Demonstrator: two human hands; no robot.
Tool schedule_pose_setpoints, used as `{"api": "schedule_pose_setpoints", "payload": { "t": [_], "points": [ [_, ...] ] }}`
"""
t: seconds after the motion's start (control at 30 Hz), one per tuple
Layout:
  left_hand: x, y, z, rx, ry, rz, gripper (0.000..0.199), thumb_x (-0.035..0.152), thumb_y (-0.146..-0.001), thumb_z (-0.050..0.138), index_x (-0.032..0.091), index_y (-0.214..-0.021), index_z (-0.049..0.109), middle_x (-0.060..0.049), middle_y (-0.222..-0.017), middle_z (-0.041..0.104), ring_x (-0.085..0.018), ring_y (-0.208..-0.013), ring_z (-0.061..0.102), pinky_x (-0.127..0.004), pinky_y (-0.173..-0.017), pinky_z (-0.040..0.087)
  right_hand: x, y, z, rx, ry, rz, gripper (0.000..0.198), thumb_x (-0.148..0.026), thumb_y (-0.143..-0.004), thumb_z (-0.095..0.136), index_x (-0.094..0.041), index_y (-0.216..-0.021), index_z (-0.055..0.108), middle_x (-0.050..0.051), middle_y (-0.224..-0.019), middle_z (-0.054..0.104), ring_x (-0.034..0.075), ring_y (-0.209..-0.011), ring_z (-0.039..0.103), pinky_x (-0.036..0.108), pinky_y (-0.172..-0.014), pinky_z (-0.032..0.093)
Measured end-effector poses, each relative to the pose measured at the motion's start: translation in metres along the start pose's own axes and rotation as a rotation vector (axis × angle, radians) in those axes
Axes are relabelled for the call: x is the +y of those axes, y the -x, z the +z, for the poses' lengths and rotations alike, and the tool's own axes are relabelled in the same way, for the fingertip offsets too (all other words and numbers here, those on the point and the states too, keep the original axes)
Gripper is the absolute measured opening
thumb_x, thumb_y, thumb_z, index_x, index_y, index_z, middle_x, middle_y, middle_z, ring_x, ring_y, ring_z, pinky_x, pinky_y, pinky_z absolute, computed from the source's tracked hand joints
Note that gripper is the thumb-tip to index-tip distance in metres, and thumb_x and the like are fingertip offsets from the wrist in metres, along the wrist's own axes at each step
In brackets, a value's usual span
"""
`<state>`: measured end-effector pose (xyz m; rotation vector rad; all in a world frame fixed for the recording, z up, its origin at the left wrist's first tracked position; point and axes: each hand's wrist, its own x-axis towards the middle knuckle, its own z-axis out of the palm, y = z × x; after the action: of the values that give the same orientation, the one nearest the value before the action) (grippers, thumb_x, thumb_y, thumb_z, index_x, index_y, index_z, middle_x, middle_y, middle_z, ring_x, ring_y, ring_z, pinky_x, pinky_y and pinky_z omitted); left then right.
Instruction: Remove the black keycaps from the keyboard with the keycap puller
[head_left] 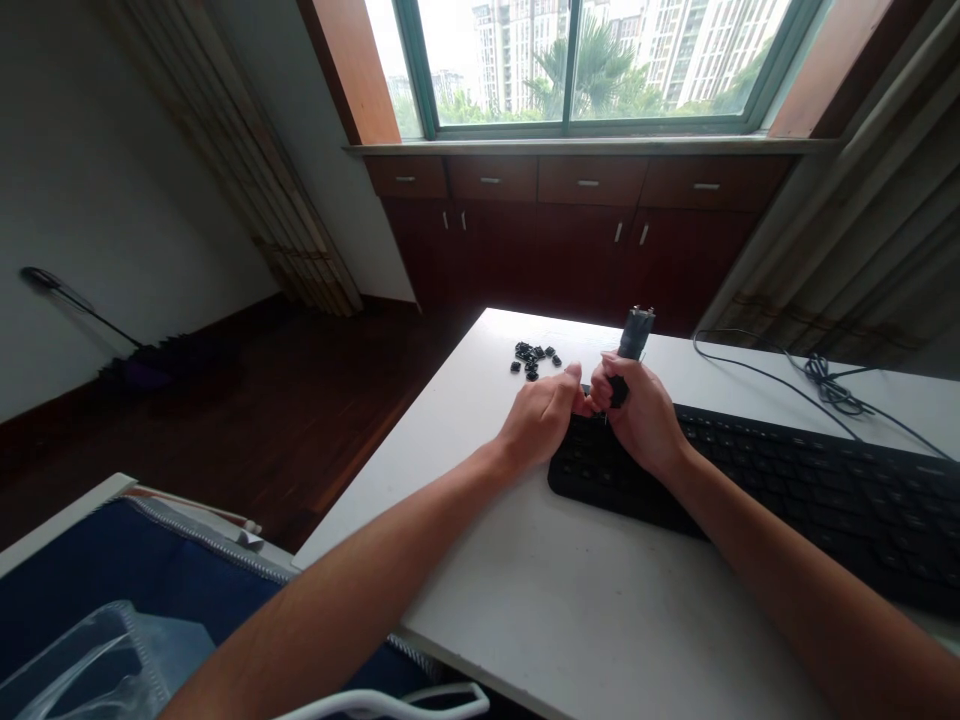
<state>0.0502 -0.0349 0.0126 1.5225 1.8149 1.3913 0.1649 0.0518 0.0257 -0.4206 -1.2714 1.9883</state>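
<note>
A black keyboard [795,480] lies on the white table, and both hands are over its left end. My right hand [645,410] is wrapped round a dark, thick-handled tool [636,333] that points up, with small metal prongs at its top end. Its kind I cannot make out. Close beside it, my left hand [540,410] is closed, its fingertips together near the right hand's fingers at the keyboard's upper left corner. What those fingertips hold, if anything, is hidden. Several small black keycaps [531,352] lie in a loose pile just beyond my left hand.
The white table [585,590] has its left edge running away from me. A black cable [836,385] lies coiled behind the keyboard. At lower left are a dark blue cloth surface [67,560] and a clear plastic bag [105,660]. A folded umbrella [157,365] rests on the floor.
</note>
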Motion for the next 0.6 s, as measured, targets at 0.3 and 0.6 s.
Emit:
{"api": "schedule_pose_setpoints", "payload": {
  "t": [0.3,0.6],
  "points": [
    [0.006,0.01,0.017,0.045,0.061,0.183,0.07,0.058,-0.093,0.062,0.017,-0.143,0.038,-0.017,-0.137,0.056,-0.029,-0.12,0.06,-0.042,-0.102,0.05,0.009,-0.001,0.009,0.073,0.136,0.007,0.03,-0.046,-0.08,0.076,-0.018,-0.08,0.064,-0.004,-0.065,0.049,0.011,-0.057,0.04,0.024,-0.054,0.037],
    [0.034,-0.003,0.037,0.025,0.166,-0.009,0.049,0.058,-0.098,0.054,0.016,-0.122,0.057,-0.013,-0.116,0.068,-0.028,-0.108,0.066,-0.04,-0.092,0.055,0.014,-0.004,0.009,0.144,0.306,-0.098,0.038,-0.047,-0.083,0.067,-0.022,-0.067,0.045,-0.004,-0.061,0.038,0.012,-0.056,0.033,0.025,-0.049,0.03]
  ]
}}
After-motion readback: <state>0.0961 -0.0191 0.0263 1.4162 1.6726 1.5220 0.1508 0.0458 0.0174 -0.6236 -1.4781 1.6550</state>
